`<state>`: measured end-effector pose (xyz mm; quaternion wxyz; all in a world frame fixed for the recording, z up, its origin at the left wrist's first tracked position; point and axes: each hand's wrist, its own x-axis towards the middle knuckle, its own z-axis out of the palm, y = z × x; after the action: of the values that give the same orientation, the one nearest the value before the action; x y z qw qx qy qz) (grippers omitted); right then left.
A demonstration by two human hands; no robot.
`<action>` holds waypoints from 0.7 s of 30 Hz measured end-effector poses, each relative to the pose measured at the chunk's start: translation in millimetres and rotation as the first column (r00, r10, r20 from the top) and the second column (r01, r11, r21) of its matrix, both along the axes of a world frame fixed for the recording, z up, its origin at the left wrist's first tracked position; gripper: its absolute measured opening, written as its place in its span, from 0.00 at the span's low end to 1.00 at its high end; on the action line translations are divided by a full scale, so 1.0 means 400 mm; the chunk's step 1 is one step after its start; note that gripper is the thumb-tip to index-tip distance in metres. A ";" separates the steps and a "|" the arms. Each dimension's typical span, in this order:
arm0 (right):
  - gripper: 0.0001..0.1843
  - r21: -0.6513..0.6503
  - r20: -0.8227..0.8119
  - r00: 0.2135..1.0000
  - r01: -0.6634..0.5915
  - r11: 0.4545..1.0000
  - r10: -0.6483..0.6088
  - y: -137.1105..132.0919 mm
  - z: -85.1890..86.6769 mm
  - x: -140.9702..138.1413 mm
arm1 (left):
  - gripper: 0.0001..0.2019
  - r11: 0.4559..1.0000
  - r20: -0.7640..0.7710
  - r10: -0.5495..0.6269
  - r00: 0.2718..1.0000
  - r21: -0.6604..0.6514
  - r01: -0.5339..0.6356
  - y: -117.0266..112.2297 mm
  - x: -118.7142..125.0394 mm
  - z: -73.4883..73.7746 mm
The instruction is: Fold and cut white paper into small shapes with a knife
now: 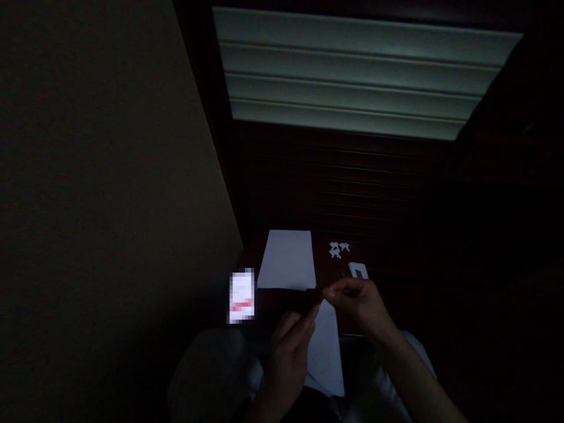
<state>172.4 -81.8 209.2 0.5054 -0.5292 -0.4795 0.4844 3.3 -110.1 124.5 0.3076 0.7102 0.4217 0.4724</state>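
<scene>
My right hand (358,301) pinching the top of a white paper (326,349) over the lap, my left hand (288,346) beside it, its grip I cannot tell over the feed, white sheets (287,261) beyond.

White paper (286,258) lies toward the far left of a dark reddish-brown counter (322,258), white cutouts (335,251) near its far edge, a white sheet (326,352) at its near edge, a red-banded white rectangle (242,286) leftmost; dark lines stripe grey-green slats (356,70)

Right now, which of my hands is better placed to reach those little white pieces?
Your right hand, I'd say: it's nearer the little white pieces, while your left hand sits farther back.
</scene>
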 end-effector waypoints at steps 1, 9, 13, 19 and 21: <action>0.13 0.002 0.003 1.000 -0.002 1.000 0.002 -0.001 0.002 -0.001 | 0.18 1.000 0.003 0.004 1.000 0.007 -0.004 0.000 0.000 -0.001; 0.14 0.004 0.025 1.000 0.007 1.000 -0.007 0.002 0.000 0.005 | 0.18 0.999 -0.017 -0.016 1.000 0.048 0.016 0.002 -0.004 0.004; 0.13 0.013 0.023 1.000 0.017 1.000 -0.017 0.006 -0.003 0.006 | 0.19 0.999 -0.018 -0.017 1.000 0.043 0.018 0.002 -0.005 0.003; 0.13 0.005 0.004 1.000 0.025 1.000 -0.025 0.009 -0.001 0.003 | 0.19 0.999 -0.037 -0.029 0.999 0.038 0.031 0.002 -0.006 0.004; 0.12 0.012 0.027 0.999 0.028 1.000 -0.028 0.010 -0.003 0.004 | 0.19 0.999 -0.037 -0.019 0.999 0.028 0.020 0.001 -0.005 0.005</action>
<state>173.9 -77.9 208.1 0.5087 -0.5395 -0.4817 0.4671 1.2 -109.8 126.6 0.2942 0.7274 0.4135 0.4620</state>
